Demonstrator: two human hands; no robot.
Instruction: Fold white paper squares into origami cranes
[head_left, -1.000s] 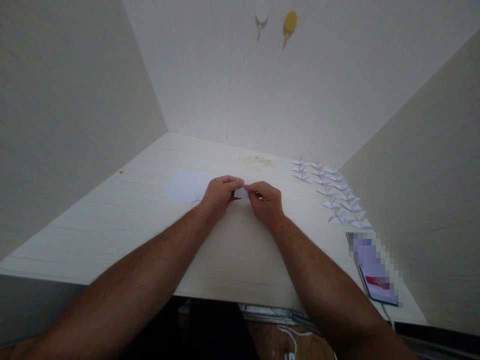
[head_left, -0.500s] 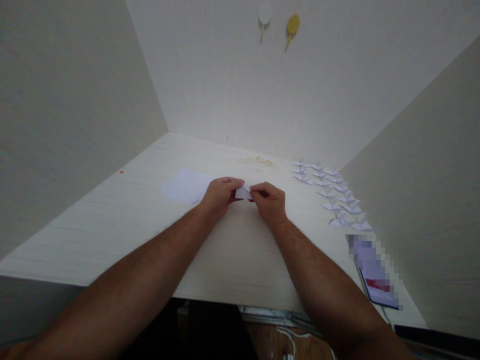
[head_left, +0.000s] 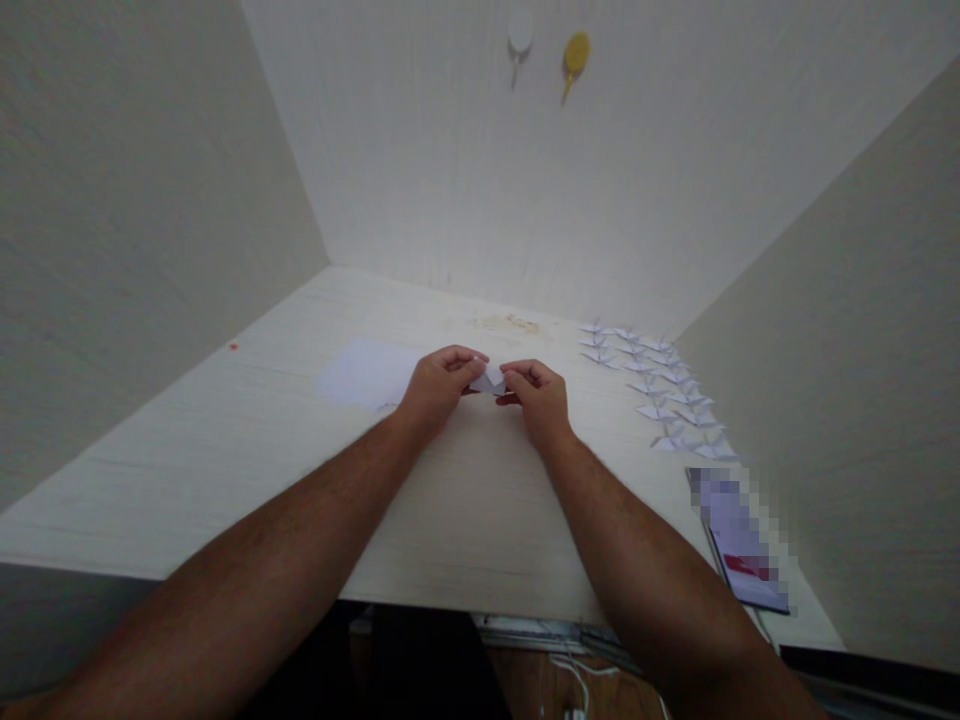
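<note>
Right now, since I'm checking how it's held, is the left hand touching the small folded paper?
Touching. The head view shows the left hand with its thumb over the left end of the small folded paper, pinching it.

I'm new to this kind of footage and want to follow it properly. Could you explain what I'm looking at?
There is no machine here: you see a person's two bare hands and forearms. The camera is worn on the person's head, looking forward and down, so the left hand appears on the left and the right hand on the right. Between them they hold a small folded paper in their fingertips, above a pale table. Beside the left hand lies some white paper. On the right are rows of paper cranes, and nearer the person a phone with its screen blurred out. Two hooks, one white and one yellow, are on the wall behind.
</note>
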